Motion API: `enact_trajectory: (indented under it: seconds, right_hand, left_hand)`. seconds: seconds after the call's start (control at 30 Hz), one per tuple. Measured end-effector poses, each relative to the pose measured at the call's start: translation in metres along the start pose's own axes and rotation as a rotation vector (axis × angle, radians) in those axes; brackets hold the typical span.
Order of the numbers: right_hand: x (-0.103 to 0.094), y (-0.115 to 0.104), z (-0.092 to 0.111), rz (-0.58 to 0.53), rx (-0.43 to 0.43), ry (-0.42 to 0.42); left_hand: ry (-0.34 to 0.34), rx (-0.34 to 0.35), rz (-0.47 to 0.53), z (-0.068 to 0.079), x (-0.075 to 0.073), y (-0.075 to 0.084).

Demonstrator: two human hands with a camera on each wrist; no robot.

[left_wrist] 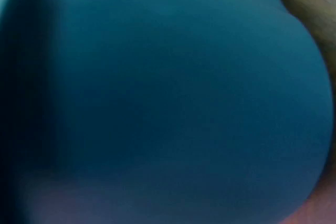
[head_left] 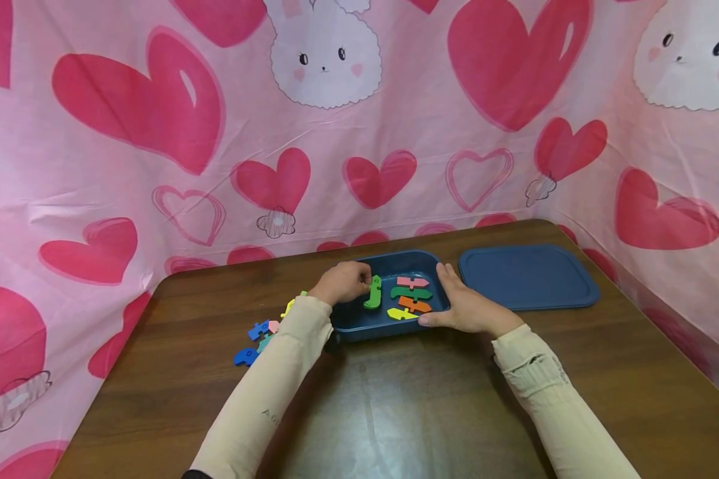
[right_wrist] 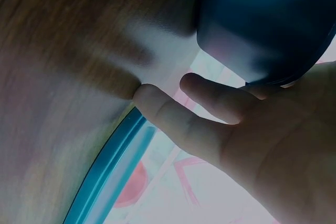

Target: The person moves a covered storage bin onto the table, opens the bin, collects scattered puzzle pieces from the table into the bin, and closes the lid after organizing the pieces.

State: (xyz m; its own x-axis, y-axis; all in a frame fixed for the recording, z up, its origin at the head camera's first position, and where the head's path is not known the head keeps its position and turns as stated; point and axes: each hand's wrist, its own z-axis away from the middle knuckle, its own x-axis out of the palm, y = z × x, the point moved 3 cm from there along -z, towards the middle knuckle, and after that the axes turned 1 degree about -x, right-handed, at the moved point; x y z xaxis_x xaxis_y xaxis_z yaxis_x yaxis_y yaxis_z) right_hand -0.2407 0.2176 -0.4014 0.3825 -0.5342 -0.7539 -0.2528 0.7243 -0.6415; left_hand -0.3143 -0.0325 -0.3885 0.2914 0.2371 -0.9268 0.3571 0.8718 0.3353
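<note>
A dark blue box (head_left: 359, 330) sits on the table between the two hands. My left hand (head_left: 343, 281) reaches over its left side, finger and thumb pinching the end of a light green puzzle piece (head_left: 374, 293). To the right of it inside lie pink (head_left: 413, 282), dark green (head_left: 411, 293), orange (head_left: 415, 305) and yellow (head_left: 400, 313) pieces. With fingers spread, my right hand (head_left: 470, 307) rests against the box's right side, thumb at the near rim. Two straight fingers (right_wrist: 178, 124) show beside the box in the right wrist view. The box wall (left_wrist: 173, 93) fills the left wrist view, hiding the left hand.
A blue lid (head_left: 527, 276) lies flat on the wooden table (head_left: 419, 412), right of the box. Several loose puzzle pieces, among them a blue one (head_left: 245, 356), lie to the left, partly behind the left sleeve. A pink heart-patterned cloth (head_left: 329, 140) hangs behind.
</note>
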Motion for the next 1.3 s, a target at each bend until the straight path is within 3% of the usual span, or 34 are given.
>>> enact_trajectory:
  seconds: [0.33,0.7,1.1,1.3]
  right_hand:
    - [0.002,-0.002,-0.001,-0.010,0.001,-0.007]
    - [0.000,-0.002,0.001,-0.010,0.004,-0.012]
    - [0.001,-0.003,0.002,-0.015,0.023,-0.022]
    - [0.000,-0.003,0.002,-0.021,0.010,-0.019]
  left_hand:
    - [0.010,-0.014,-0.001,-0.006,0.017,0.003]
    - [-0.102,0.017,0.015,-0.009,0.022,0.017]
    - [-0.111,0.054,0.000,-0.010,0.026,0.029]
    - [-0.088,0.076,0.066,-0.005,0.018,0.025]
